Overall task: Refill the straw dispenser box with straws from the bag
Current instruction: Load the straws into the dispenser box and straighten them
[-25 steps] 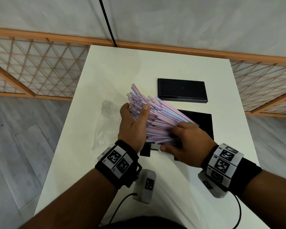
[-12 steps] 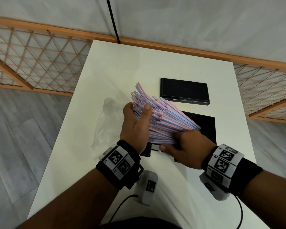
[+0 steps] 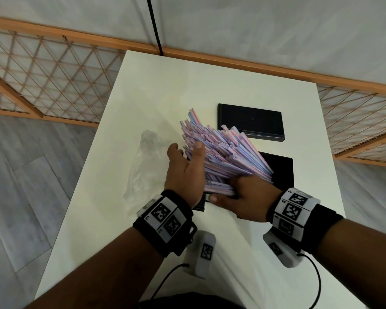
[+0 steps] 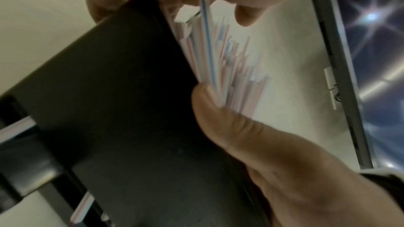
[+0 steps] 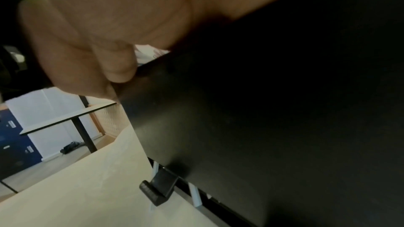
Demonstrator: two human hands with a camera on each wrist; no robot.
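Observation:
A thick fan of pink, blue and white striped straws (image 3: 223, 157) is held over the open black dispenser box (image 3: 281, 172) in the head view. My left hand (image 3: 185, 170) grips the bundle from the left, thumb lying across the straws. My right hand (image 3: 243, 195) grips the straws' near ends against the box's front edge. In the left wrist view the thumb (image 4: 229, 123) presses the straws (image 4: 218, 54) beside the box wall (image 4: 120, 92). The right wrist view shows the thumb (image 5: 118, 65) at the box's dark side (image 5: 262, 110); its fingers are hidden.
The box's black lid (image 3: 251, 122) lies flat behind the box. A crumpled clear plastic bag (image 3: 143, 172) lies left of my hands on the white table (image 3: 165, 85). A wood lattice fence (image 3: 54, 81) runs behind the table.
My right hand has slid from on top of the bundle down to its near ends. The straws' far ends stand a little higher. The left hand keeps its hold.

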